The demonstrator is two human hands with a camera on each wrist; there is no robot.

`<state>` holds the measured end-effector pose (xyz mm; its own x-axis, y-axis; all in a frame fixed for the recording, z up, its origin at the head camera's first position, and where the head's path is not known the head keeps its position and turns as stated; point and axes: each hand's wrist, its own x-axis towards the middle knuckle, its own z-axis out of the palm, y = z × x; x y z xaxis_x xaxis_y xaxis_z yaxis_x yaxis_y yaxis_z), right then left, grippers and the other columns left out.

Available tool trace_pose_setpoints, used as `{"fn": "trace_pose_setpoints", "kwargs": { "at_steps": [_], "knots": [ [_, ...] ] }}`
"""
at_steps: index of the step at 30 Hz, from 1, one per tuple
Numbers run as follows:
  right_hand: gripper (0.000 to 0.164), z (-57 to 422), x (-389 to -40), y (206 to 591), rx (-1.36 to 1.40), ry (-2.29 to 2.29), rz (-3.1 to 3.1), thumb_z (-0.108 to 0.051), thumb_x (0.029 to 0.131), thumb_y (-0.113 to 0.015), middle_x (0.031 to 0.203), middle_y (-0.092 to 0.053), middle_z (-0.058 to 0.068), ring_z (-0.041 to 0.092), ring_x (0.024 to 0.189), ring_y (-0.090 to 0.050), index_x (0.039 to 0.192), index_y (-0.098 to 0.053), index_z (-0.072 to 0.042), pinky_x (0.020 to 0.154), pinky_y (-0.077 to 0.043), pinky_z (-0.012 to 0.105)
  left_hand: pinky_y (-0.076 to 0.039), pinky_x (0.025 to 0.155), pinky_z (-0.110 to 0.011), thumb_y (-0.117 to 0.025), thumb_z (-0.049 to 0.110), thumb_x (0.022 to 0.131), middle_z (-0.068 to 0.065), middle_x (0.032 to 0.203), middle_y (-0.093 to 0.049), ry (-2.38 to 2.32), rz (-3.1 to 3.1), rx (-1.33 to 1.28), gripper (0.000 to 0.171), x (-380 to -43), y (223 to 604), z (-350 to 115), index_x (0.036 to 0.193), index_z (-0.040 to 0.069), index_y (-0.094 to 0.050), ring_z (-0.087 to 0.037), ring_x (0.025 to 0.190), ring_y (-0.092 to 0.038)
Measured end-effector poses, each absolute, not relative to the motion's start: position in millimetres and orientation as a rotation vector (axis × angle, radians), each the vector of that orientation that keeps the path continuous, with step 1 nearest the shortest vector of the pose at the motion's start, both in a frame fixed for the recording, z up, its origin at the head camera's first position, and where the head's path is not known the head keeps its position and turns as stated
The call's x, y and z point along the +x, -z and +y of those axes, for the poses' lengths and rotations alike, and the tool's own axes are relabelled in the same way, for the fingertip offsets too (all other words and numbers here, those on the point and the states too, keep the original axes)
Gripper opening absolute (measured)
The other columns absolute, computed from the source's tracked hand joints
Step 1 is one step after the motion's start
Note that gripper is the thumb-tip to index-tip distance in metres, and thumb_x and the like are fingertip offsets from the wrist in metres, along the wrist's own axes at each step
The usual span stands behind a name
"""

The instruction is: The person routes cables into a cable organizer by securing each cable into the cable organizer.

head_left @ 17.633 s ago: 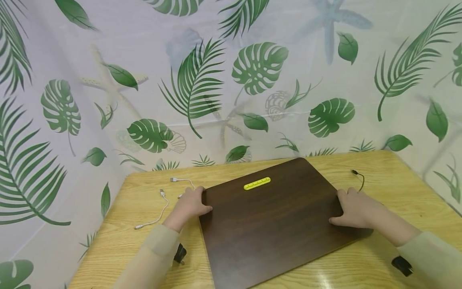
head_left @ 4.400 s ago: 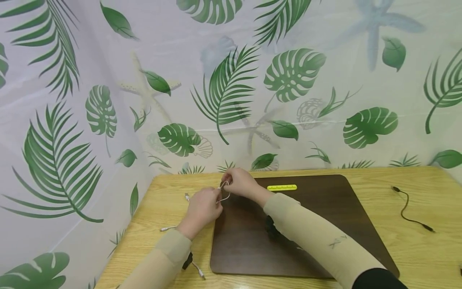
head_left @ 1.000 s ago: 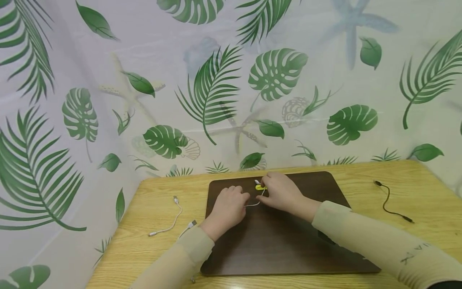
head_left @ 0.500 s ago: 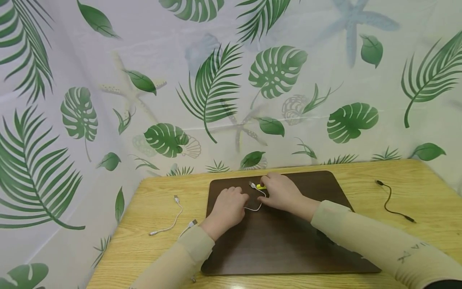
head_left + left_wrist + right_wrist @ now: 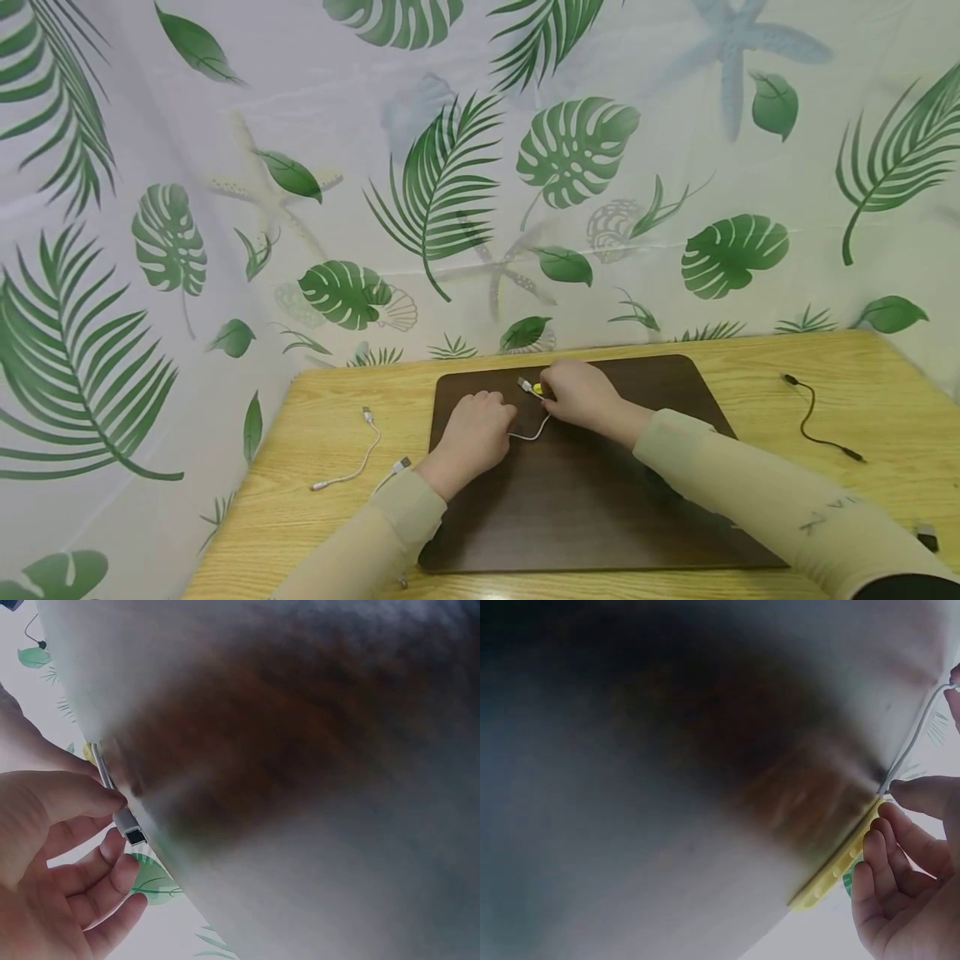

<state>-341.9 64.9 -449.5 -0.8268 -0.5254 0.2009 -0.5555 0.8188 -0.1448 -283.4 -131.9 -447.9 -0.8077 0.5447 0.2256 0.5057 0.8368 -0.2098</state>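
Note:
A dark brown board (image 5: pixel 600 517) lies on the table, with a yellow cable clip strip (image 5: pixel 537 388) near its far edge, mostly hidden by my right hand (image 5: pixel 581 396). A white USB cable (image 5: pixel 531 437) runs between my hands over the board. My left hand (image 5: pixel 474 425) pinches it left of the strip. Thumb and fingers of my right hand pinch the cable at one end of the strip, as the right wrist view shows. The cable's USB plug (image 5: pixel 523 384) sticks out to the left of the strip; in the left wrist view, the plug (image 5: pixel 129 827) overlaps my left thumb.
Another white cable (image 5: pixel 367 454) lies on the wooden table (image 5: pixel 300 417) at left, and a further USB plug (image 5: pixel 402 464) shows beside my left sleeve. On the right lie a black cable (image 5: pixel 810 417) and a small dark object (image 5: pixel 927 536). A leaf-patterned sheet (image 5: pixel 480 208) hangs behind.
Both hands have moved with the white cable from the board's left edge to the yellow strip. Over the last second the plug shifted slightly left, and my right fingers drew together.

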Motion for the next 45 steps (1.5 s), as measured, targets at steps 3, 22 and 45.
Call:
{"fn": "trace_pose_setpoints", "kwargs": {
  "at_steps": [3, 22, 45],
  "knots": [
    [0.012, 64.1, -343.3, 451.3, 0.857, -0.276, -2.857, -0.013, 0.088, -0.08, 0.078, -0.07, 0.004, 0.018, 0.068, -0.063, 0.08, -0.072, -0.01, 0.064, -0.056, 0.037, -0.052, 0.067, -0.034, -0.078, 0.014, 0.086, -0.001, 0.081, -0.068, -0.202, -2.737, -0.806, 0.01, -283.2, 449.0, -131.7, 0.079, 0.02, -0.073, -0.021, 0.08, -0.068],
    [0.025, 66.2, -344.7, 448.1, 0.617, -0.391, -2.849, -0.004, 0.081, -0.067, 0.058, -0.051, -0.003, 0.015, 0.054, -0.044, 0.063, -0.054, -0.014, 0.048, -0.034, 0.032, -0.051, 0.064, -0.034, -0.078, 0.014, 0.088, -0.001, 0.081, -0.07, -0.16, -2.736, -0.778, 0.008, -283.7, 447.9, -129.2, 0.081, 0.017, -0.075, -0.022, 0.078, -0.069],
    [0.008, 64.6, -348.6, 451.9, 0.648, -0.399, -2.875, -0.004, 0.083, -0.073, 0.075, -0.065, 0.003, 0.018, 0.063, -0.053, 0.084, -0.066, -0.009, 0.056, -0.046, 0.035, -0.052, 0.065, -0.035, -0.078, 0.013, 0.087, -0.002, 0.082, -0.071, -0.141, -2.779, -0.76, 0.007, -284.7, 450.2, -129.2, 0.083, 0.016, -0.075, -0.023, 0.079, -0.07]
  ]
}}
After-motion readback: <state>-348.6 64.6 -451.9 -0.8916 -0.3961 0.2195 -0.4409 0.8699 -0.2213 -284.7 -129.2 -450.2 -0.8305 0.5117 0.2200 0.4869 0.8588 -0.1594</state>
